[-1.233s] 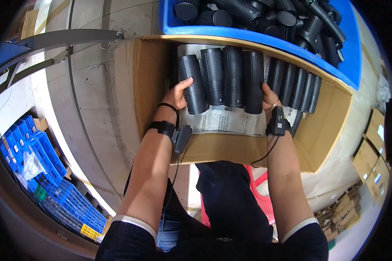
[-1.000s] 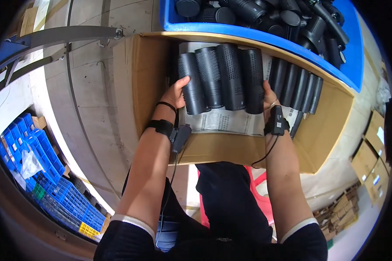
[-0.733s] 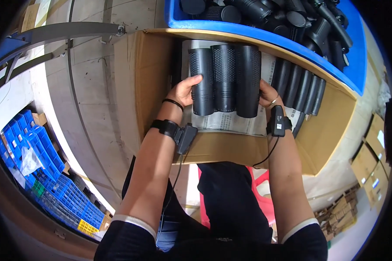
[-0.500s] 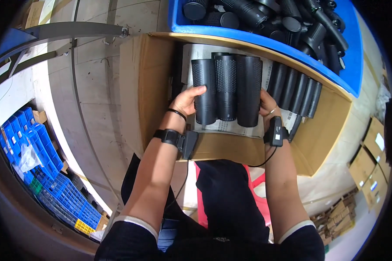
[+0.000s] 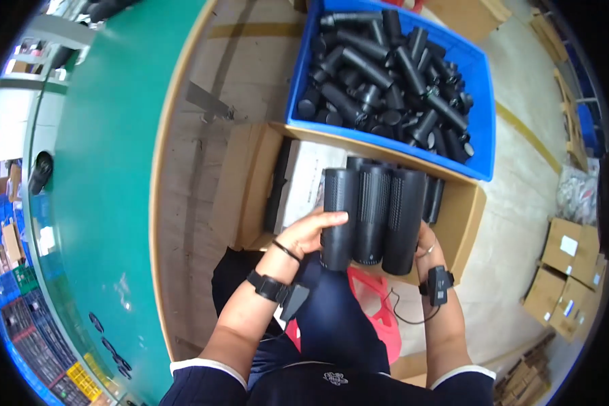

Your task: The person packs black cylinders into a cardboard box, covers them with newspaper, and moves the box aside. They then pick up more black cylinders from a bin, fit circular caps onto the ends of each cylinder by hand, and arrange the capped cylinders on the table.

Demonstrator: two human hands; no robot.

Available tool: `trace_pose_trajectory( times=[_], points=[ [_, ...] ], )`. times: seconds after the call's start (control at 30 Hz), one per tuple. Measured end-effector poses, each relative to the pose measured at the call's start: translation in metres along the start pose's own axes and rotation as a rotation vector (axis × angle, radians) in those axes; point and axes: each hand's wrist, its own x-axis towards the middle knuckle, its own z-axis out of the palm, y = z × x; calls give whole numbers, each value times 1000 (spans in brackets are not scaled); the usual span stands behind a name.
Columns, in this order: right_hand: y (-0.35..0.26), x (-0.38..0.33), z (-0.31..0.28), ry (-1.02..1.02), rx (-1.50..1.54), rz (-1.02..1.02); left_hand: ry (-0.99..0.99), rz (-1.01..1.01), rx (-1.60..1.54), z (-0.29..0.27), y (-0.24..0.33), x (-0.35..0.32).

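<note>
Between my two hands, a bunch of several black cylinders (image 5: 372, 216) with dimpled or ribbed upper parts stands nearly upright, pressed side by side. My left hand (image 5: 311, 232) is closed on the left side of the bunch, its thumb across the front of the outer cylinder. On the other side my right hand (image 5: 426, 243) grips the bunch, most of its fingers hidden behind the cylinders. They are held over the near side of an open cardboard box (image 5: 468, 227). Inside the box lie a pale printed sheet (image 5: 304, 183) and more black cylinders (image 5: 436, 196), partly covered by the bunch.
Beyond the box stands a blue crate (image 5: 490, 128) heaped with black cylinders. A green tabletop (image 5: 108, 203) with a brown edge runs along the left. Closed cardboard cartons (image 5: 561, 271) are stacked at the right. Below my hands is a red plastic stool (image 5: 379, 318).
My hands have lifted the bunch of cylinders up and toward me, out over the box's near side. The view has swung left, bringing the green tabletop in and showing more of the blue crate.
</note>
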Motion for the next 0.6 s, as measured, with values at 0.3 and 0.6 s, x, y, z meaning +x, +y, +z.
trace_pose_trajectory(
  times=[0.3, 0.6],
  points=[
    [-135, -109, 20, -323, 146, 184, 137, -57, -47, 214, -1, -22],
    [-367, -69, 233, -477, -69, 472, 264, 260, -142, 403, 160, -71]
  ],
)
